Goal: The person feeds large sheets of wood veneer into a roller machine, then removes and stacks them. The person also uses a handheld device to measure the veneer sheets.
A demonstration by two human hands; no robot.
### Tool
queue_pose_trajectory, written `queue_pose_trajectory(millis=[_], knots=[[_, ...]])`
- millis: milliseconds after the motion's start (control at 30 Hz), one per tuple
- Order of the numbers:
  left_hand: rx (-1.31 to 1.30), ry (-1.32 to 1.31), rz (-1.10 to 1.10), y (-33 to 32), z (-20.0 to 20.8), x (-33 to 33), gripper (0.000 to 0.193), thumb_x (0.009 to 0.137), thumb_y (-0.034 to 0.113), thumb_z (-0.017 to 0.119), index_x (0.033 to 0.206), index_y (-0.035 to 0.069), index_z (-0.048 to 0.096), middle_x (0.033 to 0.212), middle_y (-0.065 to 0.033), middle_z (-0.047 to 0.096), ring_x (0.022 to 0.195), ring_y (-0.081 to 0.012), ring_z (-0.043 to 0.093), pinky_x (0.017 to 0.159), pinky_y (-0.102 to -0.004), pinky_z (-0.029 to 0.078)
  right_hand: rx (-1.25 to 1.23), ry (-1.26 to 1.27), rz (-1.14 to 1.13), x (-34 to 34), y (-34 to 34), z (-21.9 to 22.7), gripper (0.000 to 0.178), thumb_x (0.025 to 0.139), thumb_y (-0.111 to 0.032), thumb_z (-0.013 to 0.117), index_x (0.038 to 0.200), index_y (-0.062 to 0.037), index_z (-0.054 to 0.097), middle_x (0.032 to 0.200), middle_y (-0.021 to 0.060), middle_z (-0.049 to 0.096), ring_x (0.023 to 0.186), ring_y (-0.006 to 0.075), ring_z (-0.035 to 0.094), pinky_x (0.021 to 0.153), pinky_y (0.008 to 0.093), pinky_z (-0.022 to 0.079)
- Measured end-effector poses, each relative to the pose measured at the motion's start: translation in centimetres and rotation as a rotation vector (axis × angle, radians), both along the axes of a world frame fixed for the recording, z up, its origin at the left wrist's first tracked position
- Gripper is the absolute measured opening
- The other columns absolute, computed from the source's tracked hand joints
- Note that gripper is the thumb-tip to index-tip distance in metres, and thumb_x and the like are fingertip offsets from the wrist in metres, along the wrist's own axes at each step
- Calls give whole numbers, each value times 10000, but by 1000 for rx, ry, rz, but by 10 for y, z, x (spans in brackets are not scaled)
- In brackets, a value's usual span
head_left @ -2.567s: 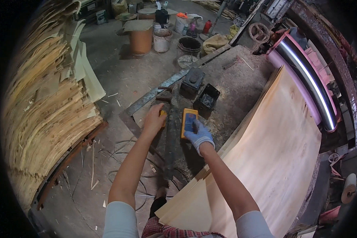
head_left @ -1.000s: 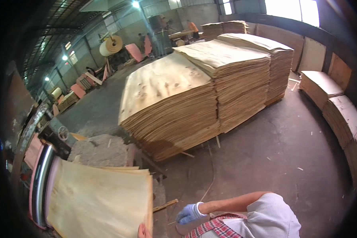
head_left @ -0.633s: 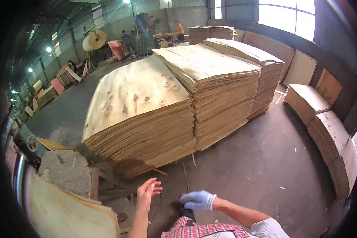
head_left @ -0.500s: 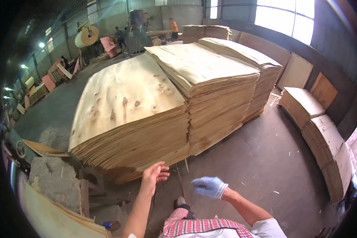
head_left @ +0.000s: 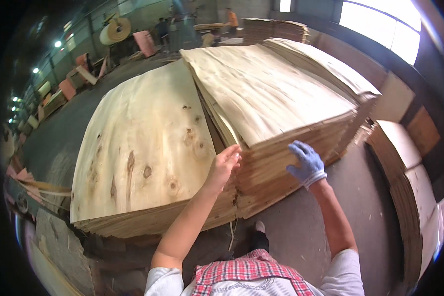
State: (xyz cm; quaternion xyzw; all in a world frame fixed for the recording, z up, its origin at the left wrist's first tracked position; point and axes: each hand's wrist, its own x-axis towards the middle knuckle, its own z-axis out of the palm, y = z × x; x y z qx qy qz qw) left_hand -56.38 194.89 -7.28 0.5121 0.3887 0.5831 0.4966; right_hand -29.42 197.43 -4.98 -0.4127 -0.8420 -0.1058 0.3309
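Reaching forward over the floor, the person stretched both arms to the near corner of the taller veneer stack [head_left: 271, 93], which stood tight against a lower stack of knotty sheets [head_left: 143, 148], so the corner edges sat within arm's reach. The bare left hand [head_left: 223, 165] was loosely open with fingers together, its fingertips touching the top sheets at that corner without gripping anything, as far as could be seen. The gloved right hand [head_left: 307, 163] was spread open against the stack's layered front edge, holding nothing.
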Motion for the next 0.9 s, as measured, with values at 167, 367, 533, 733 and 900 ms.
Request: queue_pose_trajectory(millis=[167,367,533,733,900], knots=[[296,852,552,91,-19,-4,465,834,237,514,1193,-44,422,1212,-210,453,1166,-338,386,989,-389,301,-42,-320,48,-1,112,10,750,576,-308,737,1237,-155,417,1291,123,401,1214,313,336,1018,437,250],[196,1286,556,72,-4,21,508,864,318,467,1243,-13,392,1237,-239,418,1205,-322,347,1012,-393,256,-153,-355,523,8,130,47,595,554,-288,724,1070,-100,496,1085,105,493,1044,301,455,891,388,371],[-15,446,287,68,60,10,493,888,352,430,1262,32,405,1201,-161,444,1110,-246,450,974,-323,293,33,-299,546,23,127,55,527,559,-274,698,1010,-59,531,1031,119,543,962,285,532,835,383,425],[154,231,280,57,98,-6,516,908,346,403,1286,-1,354,1293,-104,417,1182,-206,400,1014,-330,250,236,-128,395,34,123,76,522,502,-206,717,979,-57,566,1011,121,585,934,287,567,805,371,453],[-169,43,361,77,75,2,515,900,323,429,1299,12,330,1227,-106,468,1083,-188,470,934,-305,350,337,48,309,44,125,70,495,557,-189,713,1006,-43,564,979,139,600,912,297,582,779,373,467]])
